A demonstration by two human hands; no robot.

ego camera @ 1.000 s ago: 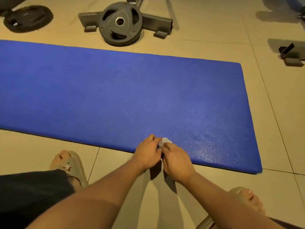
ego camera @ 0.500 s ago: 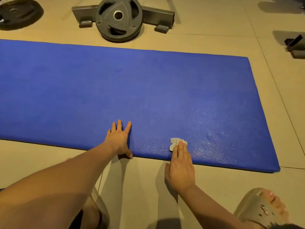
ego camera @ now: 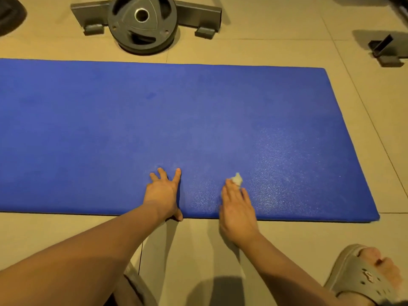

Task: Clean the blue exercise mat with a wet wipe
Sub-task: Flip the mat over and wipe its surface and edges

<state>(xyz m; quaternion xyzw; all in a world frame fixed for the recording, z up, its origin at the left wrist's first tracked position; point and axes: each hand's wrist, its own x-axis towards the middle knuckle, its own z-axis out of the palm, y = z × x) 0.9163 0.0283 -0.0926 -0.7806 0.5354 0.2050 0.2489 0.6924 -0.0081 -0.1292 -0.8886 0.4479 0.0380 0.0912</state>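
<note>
Blue exercise mat (ego camera: 154,129) lies flat on the tiled floor (ego camera: 276,49), long side toward the person, its right end in view and its left end running out of frame. Small balled-up wet wipe (ego camera: 236,179) sits on the mat near the front edge, right of centre. Right hand (ego camera: 237,210) is flat with straight fingers, the tips pressing on the wipe, not curled round it. Left hand (ego camera: 163,193) is spread wide, palm down on the mat just beside the front edge, thumb at the edge, holding nothing and likely bracing. Shiny patch (ego camera: 287,162) to the right of the wipe looks damp, so that zone is probably done; the duller middle and left look unwiped. Step in hand: wiping strokes. To do it well, press evenly through the fingertips so the wad doesn't roll out, and overlap passes working away from the sheen toward the dry side. The wad is small, so opening it out would cover more. Left hand should pin the mat so it doesn't slide. Weight plate (ego camera: 142,23) sits beyond the far edge, sandal (ego camera: 362,274) at lower right.
</note>
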